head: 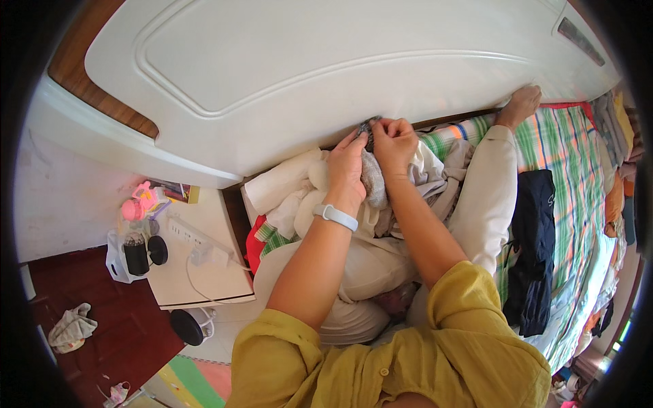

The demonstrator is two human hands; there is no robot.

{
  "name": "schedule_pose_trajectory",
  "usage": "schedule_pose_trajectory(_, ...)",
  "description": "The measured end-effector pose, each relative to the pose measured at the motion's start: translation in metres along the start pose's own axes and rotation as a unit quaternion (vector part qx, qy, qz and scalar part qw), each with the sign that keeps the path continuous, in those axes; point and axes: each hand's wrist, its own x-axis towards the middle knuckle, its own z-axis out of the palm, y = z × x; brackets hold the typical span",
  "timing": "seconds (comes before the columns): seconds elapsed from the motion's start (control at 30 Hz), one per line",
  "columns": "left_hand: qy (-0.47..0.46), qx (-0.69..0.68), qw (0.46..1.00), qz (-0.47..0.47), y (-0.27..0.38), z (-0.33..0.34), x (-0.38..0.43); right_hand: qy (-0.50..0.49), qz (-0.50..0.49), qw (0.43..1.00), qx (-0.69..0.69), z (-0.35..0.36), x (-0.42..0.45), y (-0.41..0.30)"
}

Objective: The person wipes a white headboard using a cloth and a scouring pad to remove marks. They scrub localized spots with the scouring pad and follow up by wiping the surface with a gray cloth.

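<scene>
My left hand (349, 164), with a pale band on its wrist, pinches the dark edge of a grey knitted cloth item (374, 178) between thumb and fingers. Close beside it, my right hand (394, 143) grips the same dark edge with curled fingertips. The item's lighter grey part hangs down between my wrists. Under and around my hands lie white and beige cloths (279, 184), rumpled or rolled, beside my legs on the bed. Exactly what kind of garment the grey item is, I cannot tell.
A white panelled headboard (316, 81) rises beyond my hands. At left, a bedside table (178, 278) holds a power strip (196, 239) and small objects. Dark folded trousers (530, 255) lie on the plaid bedsheet (566, 153) at right, with heaped clothes (614, 199) farther over.
</scene>
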Motion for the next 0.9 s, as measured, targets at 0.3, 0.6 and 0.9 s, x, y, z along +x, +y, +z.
schedule_pose_trajectory(0.3, -0.042, 0.039, 0.998, 0.0, -0.003, 0.014, -0.009, 0.043, -0.076, 0.99, -0.114, -0.008, 0.008, -0.006)
schedule_pose_trajectory(0.6, 0.034, 0.027, 0.999, 0.018, -0.002, 0.015, -0.013, 0.04, -0.089, 0.995, -0.038, -0.005, 0.008, 0.012)
schedule_pose_trajectory(0.9, 0.05, 0.085, 0.995, 0.027, -0.005, 0.006, -0.009, -0.057, -0.08, 0.995, -0.024, 0.003, -0.003, 0.002)
